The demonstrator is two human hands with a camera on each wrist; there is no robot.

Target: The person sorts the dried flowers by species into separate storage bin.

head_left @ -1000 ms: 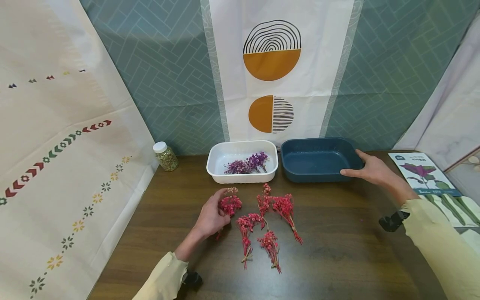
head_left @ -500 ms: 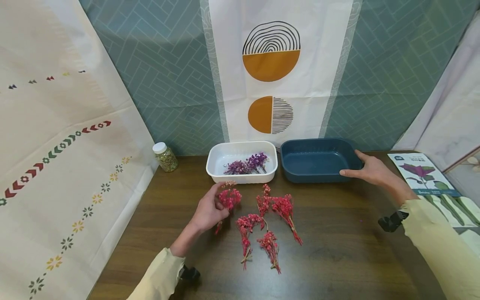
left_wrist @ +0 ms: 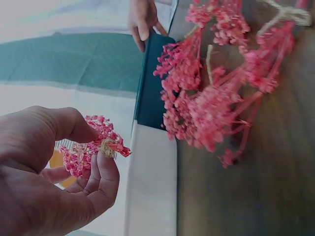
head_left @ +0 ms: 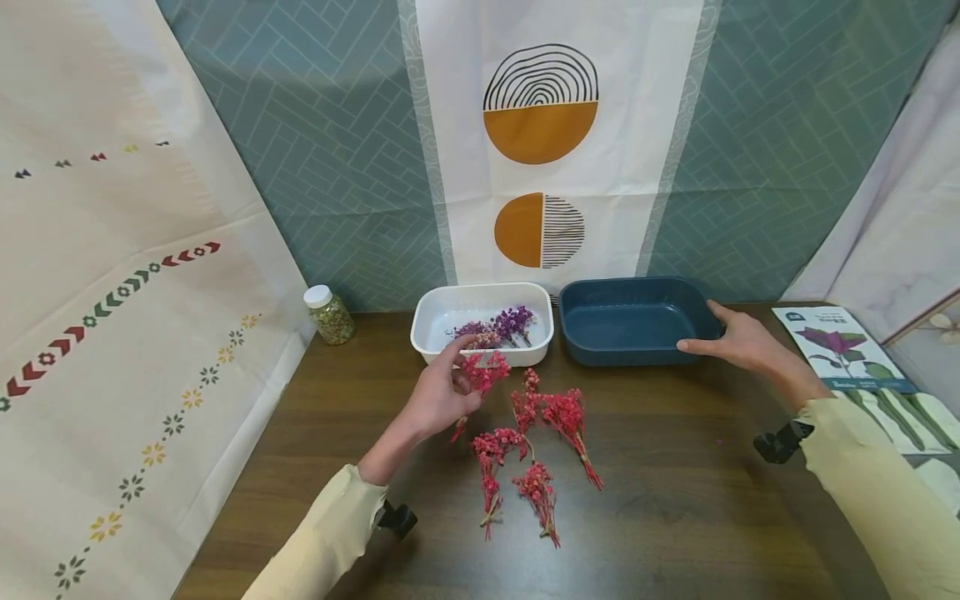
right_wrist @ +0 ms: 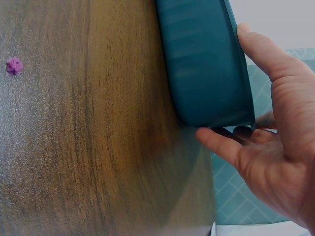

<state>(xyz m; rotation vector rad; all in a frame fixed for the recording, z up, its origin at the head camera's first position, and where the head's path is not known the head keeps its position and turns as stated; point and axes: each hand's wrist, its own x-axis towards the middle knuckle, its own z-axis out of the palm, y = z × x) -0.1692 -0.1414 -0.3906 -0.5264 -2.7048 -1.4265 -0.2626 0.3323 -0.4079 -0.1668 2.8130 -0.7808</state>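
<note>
My left hand point(head_left: 438, 400) pinches a small bunch of pink dried flowers point(head_left: 487, 372) between thumb and fingers, off the table and just in front of the white tray point(head_left: 517, 358). Twine point(left_wrist: 107, 147) binds its stems in the left wrist view. Inside the white tray lie purple dried flowers point(head_left: 513, 321), partly hidden by the left fingers and bunch. My right hand point(head_left: 750, 343) holds the right end of the dark blue tray point(head_left: 630, 356), its thumb on the rim. Several more pink bunches point(head_left: 566, 412) lie on the table below the trays.
A white-capped jar point(head_left: 330, 317) of dried bits stands at the back left. At the right edge lies a flower-printed packet point(head_left: 843, 346) beside a leaf-patterned cloth point(head_left: 900, 417). A tiny purple bit point(right_wrist: 14, 65) sits on the wooden table point(head_left: 660, 483). Cloth hangs behind the trays.
The left hand has carried its pink bunch up and to the right, toward the front of the white tray. My right hand stays on the blue tray.
</note>
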